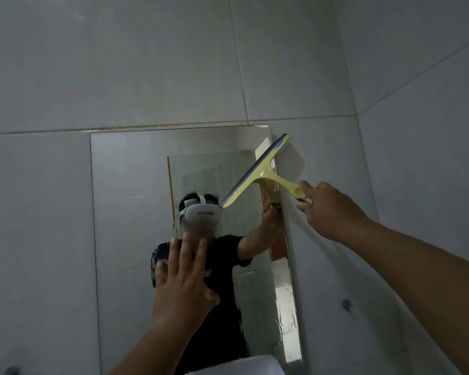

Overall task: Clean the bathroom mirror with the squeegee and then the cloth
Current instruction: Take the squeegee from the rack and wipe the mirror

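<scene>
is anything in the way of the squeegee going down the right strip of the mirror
Nothing visible. The squeegee, held by the right hand, sits at the mirror's upper right. The left hand is spread open farther left, clear of the streaky strip below the blade.
</scene>
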